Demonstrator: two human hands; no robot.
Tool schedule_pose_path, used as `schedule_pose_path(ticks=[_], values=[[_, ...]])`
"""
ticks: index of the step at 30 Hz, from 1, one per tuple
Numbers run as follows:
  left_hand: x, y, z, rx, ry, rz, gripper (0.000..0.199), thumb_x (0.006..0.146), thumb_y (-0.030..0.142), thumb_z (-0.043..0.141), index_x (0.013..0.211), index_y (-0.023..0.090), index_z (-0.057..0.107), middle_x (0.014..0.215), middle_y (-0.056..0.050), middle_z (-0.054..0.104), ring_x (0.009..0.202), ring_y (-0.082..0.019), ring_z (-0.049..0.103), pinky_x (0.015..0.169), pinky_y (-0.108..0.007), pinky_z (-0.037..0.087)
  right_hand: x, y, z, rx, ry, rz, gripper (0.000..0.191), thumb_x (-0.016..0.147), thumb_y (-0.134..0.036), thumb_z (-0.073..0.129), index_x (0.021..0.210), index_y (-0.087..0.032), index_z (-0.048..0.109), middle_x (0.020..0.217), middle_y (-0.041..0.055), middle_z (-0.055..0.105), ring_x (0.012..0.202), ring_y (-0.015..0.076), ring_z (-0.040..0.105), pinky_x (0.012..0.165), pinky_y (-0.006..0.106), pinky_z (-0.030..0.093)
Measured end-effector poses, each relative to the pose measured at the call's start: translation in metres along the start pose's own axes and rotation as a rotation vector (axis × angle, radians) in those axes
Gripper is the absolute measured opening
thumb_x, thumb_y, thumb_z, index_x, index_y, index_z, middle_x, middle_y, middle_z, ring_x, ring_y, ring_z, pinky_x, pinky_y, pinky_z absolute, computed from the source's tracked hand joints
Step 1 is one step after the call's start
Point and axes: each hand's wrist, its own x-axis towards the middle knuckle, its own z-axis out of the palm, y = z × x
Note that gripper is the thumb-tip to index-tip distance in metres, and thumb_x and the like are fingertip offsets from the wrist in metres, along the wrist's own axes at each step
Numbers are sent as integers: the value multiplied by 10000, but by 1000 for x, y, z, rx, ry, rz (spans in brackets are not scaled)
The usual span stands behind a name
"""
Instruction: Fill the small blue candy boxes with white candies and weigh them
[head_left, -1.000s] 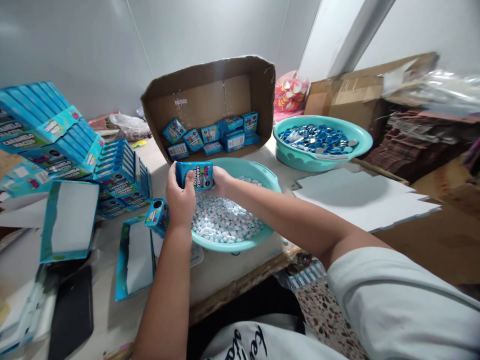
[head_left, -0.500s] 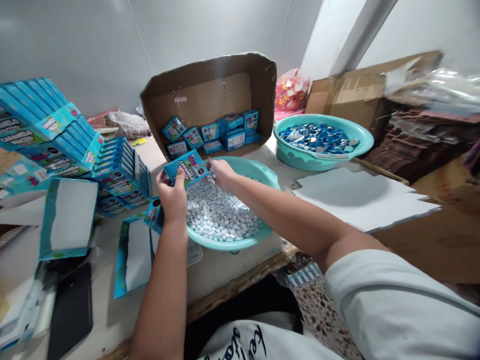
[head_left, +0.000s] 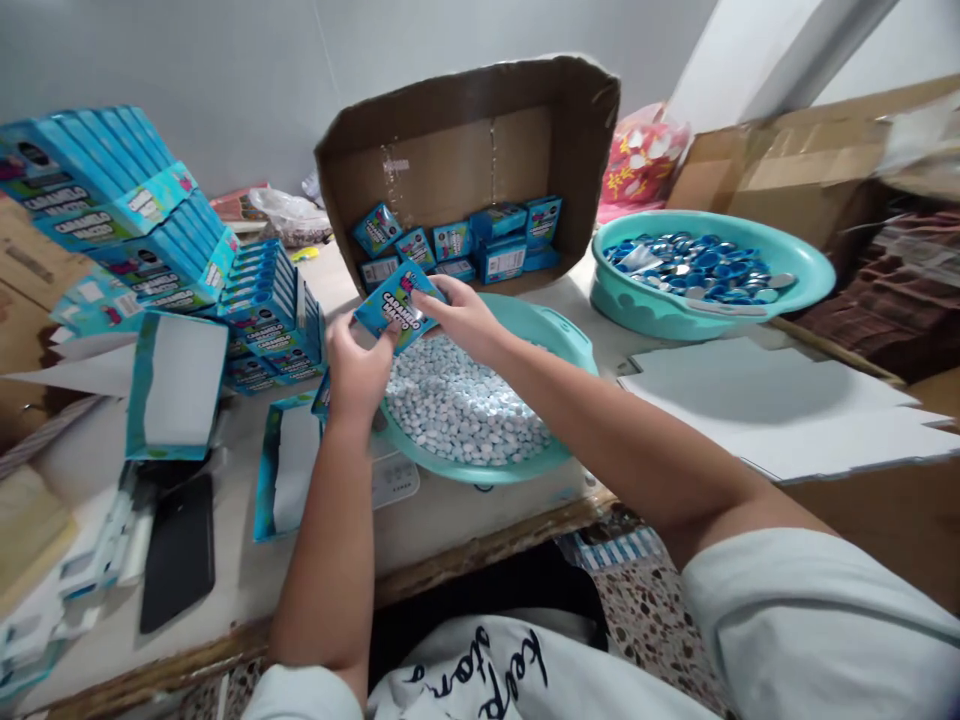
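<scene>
A blue candy box with "Caramelo Macizo" lettering is held tilted over the rim of a teal basin. My left hand grips its left and lower side, thumb on the front. At its right end, my right hand is closed on the box, with the thumb across the front and the other fingers partly hidden. Below, many small white and pale blue candies fill the basin. A cardboard carton lying on its side behind it holds several similar blue boxes.
Stacked blue boxes and open display trays stand on the left, near a black phone. A second teal basin holds blue and silver pieces. White card sheets lie on the right. A scale shows below the candies.
My right hand has come up from the candies in the basin and now grips the box's right end. My left hand keeps hold of the box. The view has shifted left.
</scene>
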Motion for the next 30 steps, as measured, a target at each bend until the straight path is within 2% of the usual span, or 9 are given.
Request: schedule_pose_path(ticks=[3,5,9,11,14,19,23,26,30], values=[[9,25,-55,255,136,308,347,808,354,818,1049,160,661,1403,-133,547,1367,-279,517,1125,-433,511,-1,-4,-1,39,64,-28,232,938,-345,642,1062,-151,611,985,42,652,835,145,653,595,202,527],[13,30,-93,314,148,384,215,896,378,717,988,189,673,1184,-99,675,1142,-253,648,1031,-470,570,0,-5,-2,5,95,-58,290,917,-407,661,1068,-165,610,960,38,644,847,159,649,621,232,544],[13,-1,-138,401,266,403,226,921,412,610,902,189,639,893,-84,711,805,-226,679,827,-456,597,5,-1,-5,-272,121,-289,320,886,-470,690,1029,-192,621,945,35,627,912,191,624,772,319,577],[8,-21,-144,469,293,406,282,905,447,597,907,168,644,894,-89,704,815,-220,672,798,-414,576,6,3,-6,-446,119,-391,328,891,-473,687,1042,-190,622,987,45,631,975,213,618,873,358,565],[2,-35,-144,610,182,445,335,918,481,577,930,162,679,934,-92,708,899,-221,670,831,-377,547,6,10,-6,-626,87,-438,394,916,-504,660,1134,-178,616,1051,67,638,1043,244,616,930,383,544],[-6,-24,-137,755,-29,658,300,993,403,517,969,155,686,952,-92,717,950,-215,666,902,-356,505,4,16,-7,-791,48,-453,490,988,-543,547,1309,-173,561,1158,90,624,1118,265,613,962,403,531],[-10,-18,-135,748,-118,699,287,1011,385,504,984,161,681,962,-89,716,970,-215,666,912,-346,498,3,16,-8,-928,64,-436,527,1039,-545,440,1406,-171,500,1193,100,603,1157,275,606,980,425,519],[-12,-18,-133,750,-204,591,385,981,511,537,1092,172,682,1083,-105,721,1068,-249,664,971,-383,501,1,12,-7,-979,80,-411,525,1052,-525,406,1421,-161,489,1213,111,595,1177,283,597,990,430,514],[-14,-23,-128,782,-412,209,739,812,662,682,1397,223,573,1280,-106,695,1169,-302,663,970,-416,543,0,8,-6,-1008,91,-397,503,1049,-489,408,1427,-167,482,1221,112,596,1177,286,592,1004,453,513]])
